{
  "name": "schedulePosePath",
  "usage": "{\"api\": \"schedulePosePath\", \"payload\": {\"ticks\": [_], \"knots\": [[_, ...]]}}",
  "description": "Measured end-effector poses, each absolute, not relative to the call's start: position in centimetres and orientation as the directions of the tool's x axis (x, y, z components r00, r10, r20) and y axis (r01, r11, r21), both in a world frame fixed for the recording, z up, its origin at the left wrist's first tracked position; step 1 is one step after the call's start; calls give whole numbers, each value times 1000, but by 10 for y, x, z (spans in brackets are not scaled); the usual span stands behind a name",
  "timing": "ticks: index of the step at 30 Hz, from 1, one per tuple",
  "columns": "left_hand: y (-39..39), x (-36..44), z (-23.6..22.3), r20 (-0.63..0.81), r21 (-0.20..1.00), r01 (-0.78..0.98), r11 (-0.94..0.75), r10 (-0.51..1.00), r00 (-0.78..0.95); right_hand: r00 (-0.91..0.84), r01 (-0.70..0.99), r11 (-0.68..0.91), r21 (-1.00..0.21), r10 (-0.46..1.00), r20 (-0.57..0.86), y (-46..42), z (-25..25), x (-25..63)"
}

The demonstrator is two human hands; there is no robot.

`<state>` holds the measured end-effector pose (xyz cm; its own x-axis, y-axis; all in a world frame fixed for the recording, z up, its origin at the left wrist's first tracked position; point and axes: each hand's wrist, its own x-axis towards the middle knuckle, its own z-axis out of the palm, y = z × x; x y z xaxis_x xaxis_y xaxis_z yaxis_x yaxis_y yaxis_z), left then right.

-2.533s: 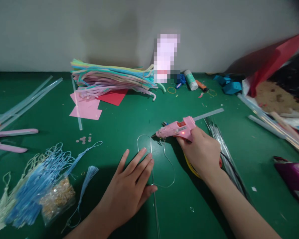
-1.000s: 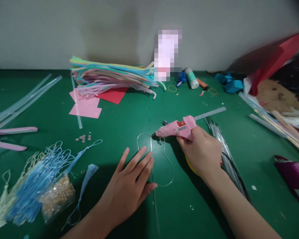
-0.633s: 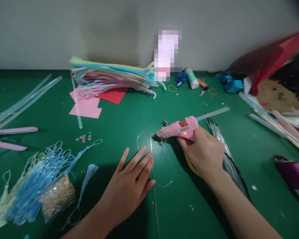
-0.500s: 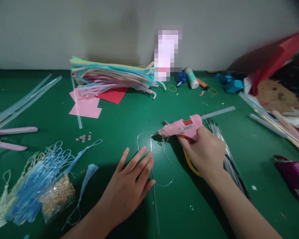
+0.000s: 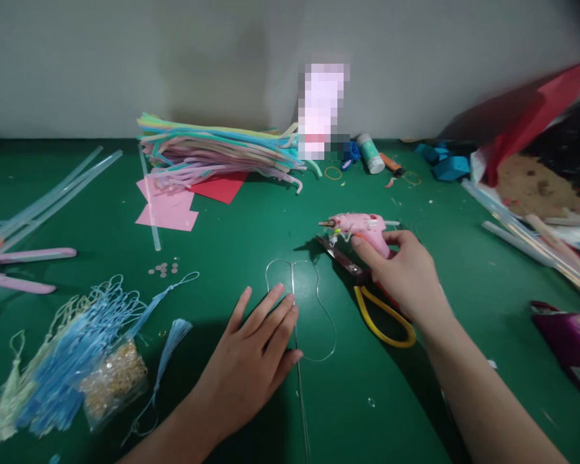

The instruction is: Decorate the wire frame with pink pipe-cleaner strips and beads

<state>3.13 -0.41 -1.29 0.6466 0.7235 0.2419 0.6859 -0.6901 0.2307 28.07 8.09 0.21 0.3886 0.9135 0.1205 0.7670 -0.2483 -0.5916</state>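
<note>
My left hand [image 5: 258, 348] lies flat with fingers spread, pressing a thin wire frame [image 5: 335, 332] against the green table. The frame is bent into rounded loops with a straight wire stem running toward me, and the hand hides its left part. My right hand [image 5: 406, 274] is wrapped round the handle of a pink hot glue gun [image 5: 362, 225]. The gun's nozzle points left, above and apart from the wire frame. Below the gun lie scissors [image 5: 386, 328] with yellow-edged handles, partly covered by the right hand.
A bundle of pastel pipe cleaners [image 5: 222, 151] lies by the wall, near pink paper [image 5: 167, 209]. On the left are blue tassels [image 5: 72, 361], a bag of gold-coloured findings [image 5: 113, 380] and clear glue sticks [image 5: 53, 200]. A purple object [image 5: 568, 345] sits at right.
The glue gun's nozzle has left the top of the wire frame; my right hand has carried the gun up and to the right, uncovering the scissors. My left hand has stayed put.
</note>
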Motion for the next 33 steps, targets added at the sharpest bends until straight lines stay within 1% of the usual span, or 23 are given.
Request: {"api": "schedulePosePath", "payload": {"ticks": [2, 5, 8, 10, 13, 14, 15, 17, 18, 19, 22, 25, 33], "knots": [[-4, 31, -13, 248, 237, 684, -690, 724, 644, 411, 777, -248, -579, 896, 168, 87, -2, 289], [-4, 31, -13, 266, 242, 669, -703, 711, 651, 423, 834, -235, -499, 853, 305, 96, -13, 299], [-4, 31, -13, 281, 242, 652, -719, 695, 662, 402, 856, -219, -467, 851, 337, 101, -22, 303], [-5, 30, -13, 282, 249, 654, -715, 699, 657, 346, 888, -174, -426, 863, 368, 101, -21, 302], [-6, 28, -14, 258, 276, 674, -685, 728, 635, 231, 932, -57, -359, 856, 462, 90, -9, 290], [-6, 27, -14, 251, 290, 681, -672, 740, 624, 207, 926, -20, -378, 862, 463, 85, -5, 283], [-6, 26, -15, 245, 304, 690, -656, 754, 609, 192, 903, 15, -429, 880, 434, 78, 0, 276], [-4, 25, -16, 244, 337, 710, -618, 786, 568, 111, 813, 61, -579, 960, 257, 66, 4, 261], [-3, 24, -17, 247, 354, 721, -596, 803, 543, 57, 776, 78, -625, 980, 193, 60, 4, 253], [-2, 24, -17, 245, 368, 732, -574, 819, 519, 17, 759, 95, -644, 986, 165, 55, 3, 247], [0, 23, -19, 241, 385, 754, -533, 846, 475, -28, 772, 123, -624, 987, 160, 47, -6, 235], [0, 24, -20, 221, 378, 768, -517, 856, 468, -32, 789, 127, -601, 986, 166, 46, -13, 233], [0, 24, -22, 191, 363, 798, -482, 876, 442, -33, 791, 135, -596, 983, 178, 48, -16, 233]]}}
